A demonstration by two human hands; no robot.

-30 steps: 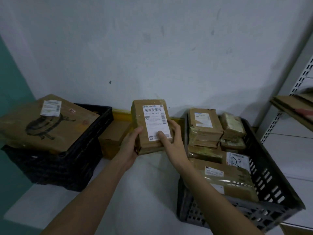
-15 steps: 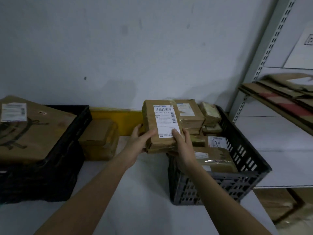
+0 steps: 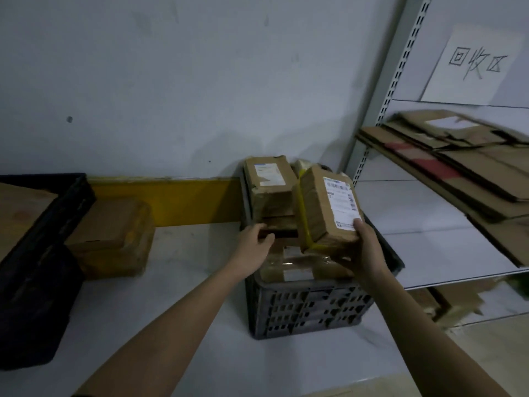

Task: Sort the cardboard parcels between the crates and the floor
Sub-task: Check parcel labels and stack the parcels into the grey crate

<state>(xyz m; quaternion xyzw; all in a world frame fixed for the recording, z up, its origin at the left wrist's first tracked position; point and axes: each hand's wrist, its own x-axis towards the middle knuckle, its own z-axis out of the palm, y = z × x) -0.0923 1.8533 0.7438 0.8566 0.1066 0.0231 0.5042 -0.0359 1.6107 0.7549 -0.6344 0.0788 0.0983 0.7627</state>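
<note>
A storage room: bare wall, metal shelf (image 3: pixel 429 224) with flattened cardboard (image 3: pixel 458 161), a handwritten paper sign (image 3: pixel 472 64), crates (image 3: pixel 309 310) of parcels (image 3: pixel 269 181).

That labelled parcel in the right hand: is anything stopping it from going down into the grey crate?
Partly. The parcel hangs over the grey crate, which is already piled with other parcels to its rim. The left hand also rests on that pile.
</note>
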